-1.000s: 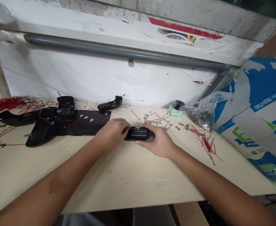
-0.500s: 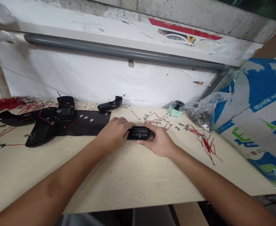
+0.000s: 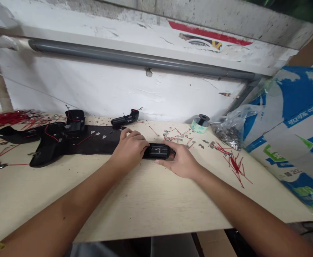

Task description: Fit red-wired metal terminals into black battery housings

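A small black plastic case (image 3: 158, 151) lies on the pale wooden table (image 3: 145, 203), held at both ends. My left hand (image 3: 129, 149) is curled over its left end, fingers bent and pressed against it. My right hand (image 3: 181, 162) cups its right end from below and behind, thumb along the front. Loose red wires with metal tabs (image 3: 176, 135) lie just behind the case.
A black mat (image 3: 97, 142) with larger black housings (image 3: 49, 142) and red wires lies at the left. Another black case (image 3: 126, 119) sits by the wall. A tape roll (image 3: 200, 123), a bag of metal parts (image 3: 227, 132) and a blue-printed sack (image 3: 292, 132) stand at the right.
My left hand has shifted slightly forward and left over the end of the case, its fingers spreading a little. The case and my right hand have stayed almost where they were.
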`<state>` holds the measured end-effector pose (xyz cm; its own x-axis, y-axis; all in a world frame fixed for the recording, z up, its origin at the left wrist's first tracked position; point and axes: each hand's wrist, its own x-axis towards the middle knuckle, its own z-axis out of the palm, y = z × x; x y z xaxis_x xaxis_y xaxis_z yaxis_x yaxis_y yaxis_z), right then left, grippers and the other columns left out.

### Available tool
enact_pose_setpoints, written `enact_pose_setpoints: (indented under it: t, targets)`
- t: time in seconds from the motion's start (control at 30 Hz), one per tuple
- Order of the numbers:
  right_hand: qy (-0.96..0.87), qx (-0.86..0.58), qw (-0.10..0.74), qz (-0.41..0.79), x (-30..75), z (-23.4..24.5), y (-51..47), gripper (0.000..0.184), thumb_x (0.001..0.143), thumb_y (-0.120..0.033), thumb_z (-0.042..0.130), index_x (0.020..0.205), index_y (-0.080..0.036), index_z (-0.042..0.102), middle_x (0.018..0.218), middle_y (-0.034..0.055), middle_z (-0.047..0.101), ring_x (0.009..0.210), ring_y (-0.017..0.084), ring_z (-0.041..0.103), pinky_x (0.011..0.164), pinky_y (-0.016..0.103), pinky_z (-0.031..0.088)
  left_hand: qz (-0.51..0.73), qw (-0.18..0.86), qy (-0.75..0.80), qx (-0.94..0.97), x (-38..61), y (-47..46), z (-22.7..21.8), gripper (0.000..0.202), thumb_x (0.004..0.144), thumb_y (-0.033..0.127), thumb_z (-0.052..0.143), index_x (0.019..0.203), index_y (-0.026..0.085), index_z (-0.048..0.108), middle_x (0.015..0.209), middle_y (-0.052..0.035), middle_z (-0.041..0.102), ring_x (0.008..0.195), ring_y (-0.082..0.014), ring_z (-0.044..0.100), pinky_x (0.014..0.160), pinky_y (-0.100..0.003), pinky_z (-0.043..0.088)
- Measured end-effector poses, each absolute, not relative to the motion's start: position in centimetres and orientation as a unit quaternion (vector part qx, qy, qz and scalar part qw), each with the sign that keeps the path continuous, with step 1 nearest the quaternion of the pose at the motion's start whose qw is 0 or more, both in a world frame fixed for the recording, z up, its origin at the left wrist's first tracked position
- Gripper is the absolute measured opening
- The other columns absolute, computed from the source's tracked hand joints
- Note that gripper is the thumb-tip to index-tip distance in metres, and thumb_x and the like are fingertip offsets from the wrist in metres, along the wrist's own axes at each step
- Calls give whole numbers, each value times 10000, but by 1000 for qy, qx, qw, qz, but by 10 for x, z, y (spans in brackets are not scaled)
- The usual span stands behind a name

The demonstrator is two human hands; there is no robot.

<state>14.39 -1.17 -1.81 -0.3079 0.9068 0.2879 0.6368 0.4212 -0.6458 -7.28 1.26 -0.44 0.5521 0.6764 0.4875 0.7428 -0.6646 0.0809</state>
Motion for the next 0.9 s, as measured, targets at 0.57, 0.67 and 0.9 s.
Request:
enact_pose_setpoints:
  t: [0.57,0.67,0.9]
  targets:
    - [-772,-494,307,255,148,-22,-7,465,748,-379,795,1166,-237,650,956,37,692,821,215,640,696,318,502,-211,5,-413,-886,-70,12,-4,264,882,119,463,860,180,719,865,-58,691,899,-219,596,961,-480,255]
    - [-780,-505,284,235,150,-19,-7,494,746,-423,796,1193,-272,649,981,32,696,856,227,640,708,323,492,-220,-11,-402,-889,-73,12,-3,248,904,164,470,865,196,713,869,-51,702,906,-214,603,985,-494,241]
    - [-789,-521,257,201,150,-17,-8,532,757,-519,760,1210,-269,637,995,37,691,860,235,625,654,295,434,-264,-20,-368,-891,-71,1,5,195,871,269,567,1003,262,711,1019,-41,702,1012,-250,589,1008,-536,188]
